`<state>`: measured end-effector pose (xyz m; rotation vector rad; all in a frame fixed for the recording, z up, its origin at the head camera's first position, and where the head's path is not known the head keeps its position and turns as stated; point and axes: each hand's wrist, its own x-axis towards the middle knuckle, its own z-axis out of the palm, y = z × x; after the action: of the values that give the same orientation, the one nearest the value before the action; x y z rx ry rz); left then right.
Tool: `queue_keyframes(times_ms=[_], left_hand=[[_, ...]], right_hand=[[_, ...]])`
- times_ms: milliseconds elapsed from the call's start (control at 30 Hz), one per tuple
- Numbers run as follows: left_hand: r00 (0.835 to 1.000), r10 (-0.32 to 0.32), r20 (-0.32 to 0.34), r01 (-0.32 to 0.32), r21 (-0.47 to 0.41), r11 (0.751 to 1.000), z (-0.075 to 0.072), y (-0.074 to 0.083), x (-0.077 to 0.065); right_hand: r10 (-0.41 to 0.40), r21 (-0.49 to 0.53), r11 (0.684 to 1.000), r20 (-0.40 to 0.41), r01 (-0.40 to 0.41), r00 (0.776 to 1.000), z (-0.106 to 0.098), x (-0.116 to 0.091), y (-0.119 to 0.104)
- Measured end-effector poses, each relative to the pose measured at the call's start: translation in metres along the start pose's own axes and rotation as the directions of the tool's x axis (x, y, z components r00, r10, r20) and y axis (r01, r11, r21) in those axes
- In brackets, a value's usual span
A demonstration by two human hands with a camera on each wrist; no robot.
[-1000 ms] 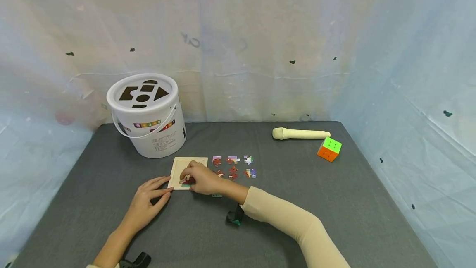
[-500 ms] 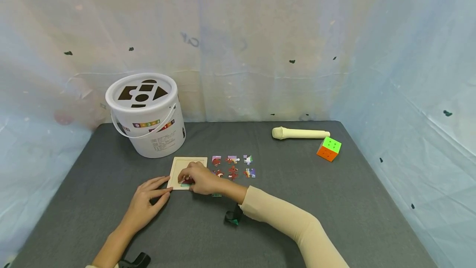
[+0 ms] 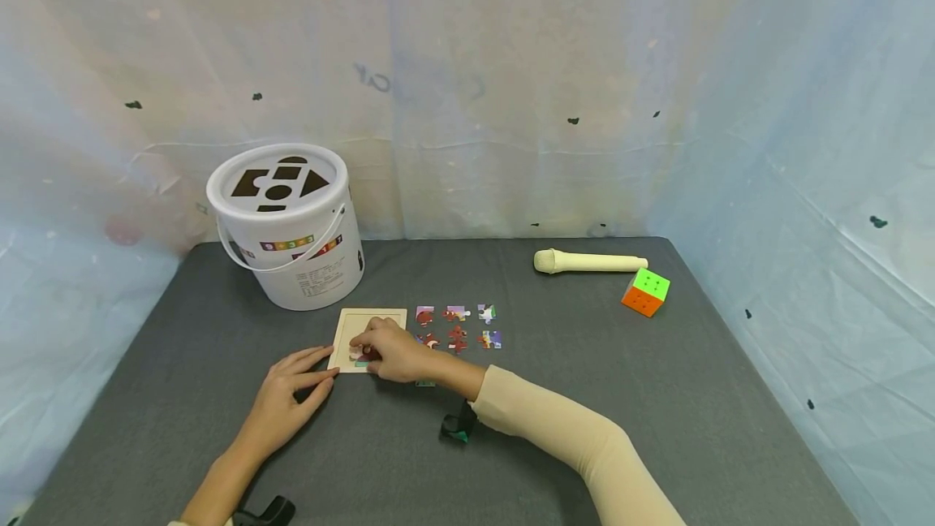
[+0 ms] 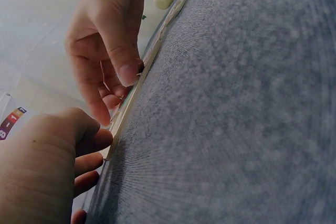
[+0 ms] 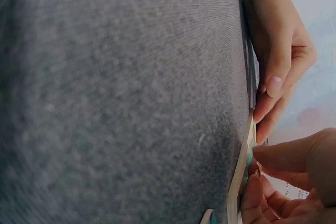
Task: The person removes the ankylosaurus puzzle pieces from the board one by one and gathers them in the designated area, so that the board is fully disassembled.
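Observation:
A shallow wooden puzzle tray (image 3: 374, 314) lies flat on the dark grey table. My left hand (image 3: 286, 390) rests beside it, fingers extended, with the fingertips at the tray's left edge. Over the tray's lower part, my right hand (image 3: 398, 352) has its thumb and fingers bent around a dark red jigsaw piece (image 3: 367, 354), mostly covered by the fingers. Green and pink printing shows in the tray beside those fingertips. The left wrist view shows the right thumb (image 4: 126, 73) low at the tray's rim (image 4: 153, 51). Both hands meet the tray in the right wrist view.
Several loose jigsaw pieces (image 3: 457, 338) lie right of the tray, one partly under the right wrist. A white lidded bucket (image 3: 321, 266) stands behind left. A cream toy microphone (image 3: 595, 263) and a puzzle cube (image 3: 646, 293) lie at back right. Sheeting hangs around the table.
The right hand's fingers have shifted slightly left over the tray, and a little more of the printed picture shows beside them. The left hand stays at the tray's edge.

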<state>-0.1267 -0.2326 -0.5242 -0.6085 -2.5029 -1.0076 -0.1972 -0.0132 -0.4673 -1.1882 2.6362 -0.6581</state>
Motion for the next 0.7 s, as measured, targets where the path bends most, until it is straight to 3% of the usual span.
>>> queue_keyframes(times_ms=[333, 700], left_hand=[[1.000, 0.020, -0.011, -0.020, -0.001, 1.000, -0.0003, 0.0023, 0.0007], [1.000, 0.011, -0.011, -0.011, 0.000, 1.000, -0.0010, 0.0026, 0.0009]], right_hand=[[-0.038, 0.075, 0.996, -0.063, 0.043, 0.997, 0.0011, 0.0001, 0.0009], [0.020, 0.321, 0.947, -0.057, -0.001, 0.998, 0.0014, -0.0035, 0.0044]])
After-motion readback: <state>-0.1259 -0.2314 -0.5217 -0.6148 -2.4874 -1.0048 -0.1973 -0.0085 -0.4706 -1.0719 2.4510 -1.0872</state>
